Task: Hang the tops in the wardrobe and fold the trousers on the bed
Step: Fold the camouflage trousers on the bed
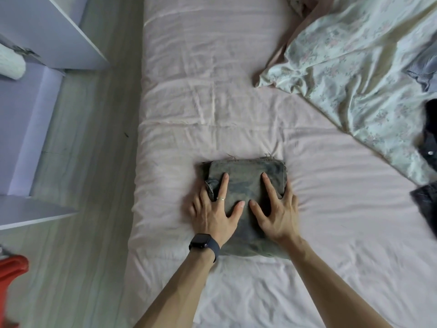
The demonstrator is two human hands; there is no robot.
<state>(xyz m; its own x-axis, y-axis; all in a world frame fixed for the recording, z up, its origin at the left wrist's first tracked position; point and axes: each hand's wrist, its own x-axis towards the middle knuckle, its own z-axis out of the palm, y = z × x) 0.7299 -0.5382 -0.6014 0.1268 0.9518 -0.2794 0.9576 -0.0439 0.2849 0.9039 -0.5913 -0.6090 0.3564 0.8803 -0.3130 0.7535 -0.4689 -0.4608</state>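
Trousers, grey-green and washed out, lie folded into a compact rectangle on the pink sheet of the bed, near its left edge and close to us, with frayed threads showing along the far fold.

At the far left we see the white panels of the wardrobe, with something white and knitted inside it. Below that a red object sits at the bottom corner, on the pale wood floor that runs beside the bed.

Our left hand lies spread wide on the left part of the trousers, forefinger and thumb flat on top and the other fingers down along the bundle's left side. There is a ring on the forefinger and a dark watch at the wrist. Our right hand mirrors it on the right part, fingers splayed and pressing, the outer ones over the right edge. Neither hand grips anything.

Further right, a floral duvet is bunched across the far corner of the bed. At the right edge lie a blue striped garment and dark clothes, only partly in view.
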